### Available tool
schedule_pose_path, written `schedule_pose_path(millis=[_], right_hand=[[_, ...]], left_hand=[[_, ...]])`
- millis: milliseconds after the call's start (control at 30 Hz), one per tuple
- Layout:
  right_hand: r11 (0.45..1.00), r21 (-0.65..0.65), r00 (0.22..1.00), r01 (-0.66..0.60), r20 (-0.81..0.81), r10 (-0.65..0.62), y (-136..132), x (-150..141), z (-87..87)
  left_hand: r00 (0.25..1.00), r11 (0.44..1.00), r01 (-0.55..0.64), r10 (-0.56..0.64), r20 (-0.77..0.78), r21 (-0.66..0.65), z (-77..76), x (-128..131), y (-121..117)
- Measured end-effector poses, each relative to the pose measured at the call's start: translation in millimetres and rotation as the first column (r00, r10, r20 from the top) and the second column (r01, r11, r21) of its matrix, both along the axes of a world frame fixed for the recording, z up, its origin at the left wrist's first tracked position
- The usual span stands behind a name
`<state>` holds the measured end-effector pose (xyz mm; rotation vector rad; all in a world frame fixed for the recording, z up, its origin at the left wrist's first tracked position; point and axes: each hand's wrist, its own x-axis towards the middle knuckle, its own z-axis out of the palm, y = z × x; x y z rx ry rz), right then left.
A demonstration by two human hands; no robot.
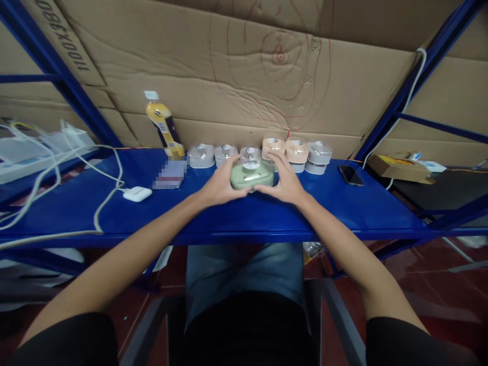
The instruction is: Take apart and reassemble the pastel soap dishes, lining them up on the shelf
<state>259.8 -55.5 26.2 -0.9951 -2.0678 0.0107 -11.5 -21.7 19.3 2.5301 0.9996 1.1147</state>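
Observation:
A rounded green case (252,175) with a clear, shiny top is held above the blue shelf, between both hands. My left hand (223,184) grips its left side, thumb along the near edge and fingers over the far side. On the opposite side my right hand (284,180) is closed round it in the same way. Just behind stand similar cases in a row: grey ones (201,156) at the left, peach ones (296,150) right of the middle, and stacked grey ones (318,155) at the right end.
A yellow bottle (164,127) stands at the back left, near a blurred-out flat item (170,175). A white earbud case (137,194) lies by white cables (99,208). Rightward are a phone (351,175) and an opened cardboard box (400,169). Cardboard (171,66) backs the blue shelf (362,213).

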Motion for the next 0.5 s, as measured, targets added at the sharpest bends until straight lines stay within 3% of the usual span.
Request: schedule_pose_path(millis=[133, 267, 400, 500], right_hand=[[0.981, -0.164, 0.983, -0.102, 0.135, 0.125, -4, -3, -2.3], [0.96, -0.268, 0.974, -0.085, 0.178, 0.136, -3, -6, -7.3], [0.963, -0.251, 0.987, -0.095, 0.101, 0.124, 3, 1, -6.1], [0.97, -0.237, 0.999, -0.045, -0.022, 0.041, 11, 19, -1.4]], left_hand=[[0.989, 0.986, 0.136, -0.14, -0.04, -0.098, -16.9, 11, -14], [0.979, 0.962, 0.197, -0.203, -0.014, -0.191, -21.1, 10, -12], [0.98, 0.955, 0.197, -0.199, 0.013, -0.223, -23.2, 7, -9], [0.98, 0.964, 0.188, -0.197, -0.033, -0.187, -23.2, 4, -11]])
